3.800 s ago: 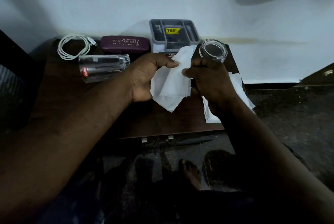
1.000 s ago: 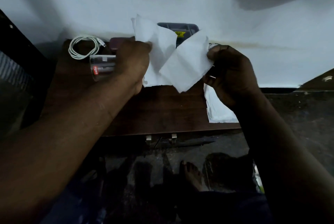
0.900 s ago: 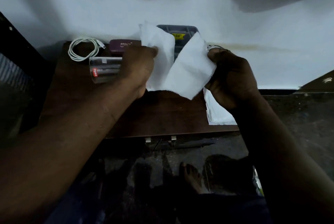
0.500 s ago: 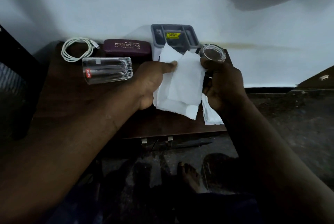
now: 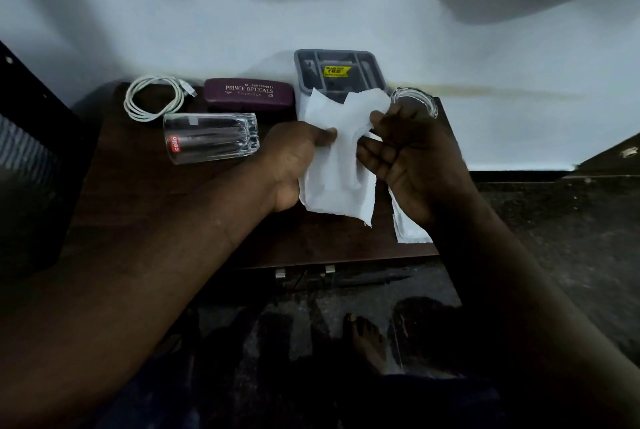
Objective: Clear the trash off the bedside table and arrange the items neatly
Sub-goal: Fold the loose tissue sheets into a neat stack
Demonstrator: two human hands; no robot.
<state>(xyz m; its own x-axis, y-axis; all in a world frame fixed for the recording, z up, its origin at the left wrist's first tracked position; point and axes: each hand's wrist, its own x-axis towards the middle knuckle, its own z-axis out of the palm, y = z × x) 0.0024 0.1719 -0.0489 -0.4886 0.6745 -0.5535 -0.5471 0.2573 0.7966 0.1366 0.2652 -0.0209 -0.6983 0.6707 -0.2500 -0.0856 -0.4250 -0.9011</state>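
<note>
Holding a white tissue [image 5: 337,182] above the middle of the tabletop [image 5: 329,243], both grips on it. Pinching its left edge with the left grip [image 5: 294,162], thumb on top, fingers tucked behind the sheet. Pinching its upper right corner with the right grip [image 5: 408,158], thumb against curled fingers, palm turned up. Creased down the middle, ragged along the lower edge, and hanging in front of a grey organizer [image 5: 337,82] with a yellow sticker [image 5: 336,71]. Under the right wrist, flat at the tabletop's right edge: a second white sheet [image 5: 410,233], partly hidden. Just behind the right grip, a clear glass jar [image 5: 420,104]; cannot tell whether touching the fingers. To the left, a tumbler [image 5: 211,137] lying on its side, red label at the left end. Behind it, against the wall [image 5: 207,13], a purple case [image 5: 249,94], and left of that a coiled white cable [image 5: 152,101]. Below the tabletop's front edge, a bare foot [image 5: 363,335] on the dark floor [image 5: 554,238].
</note>
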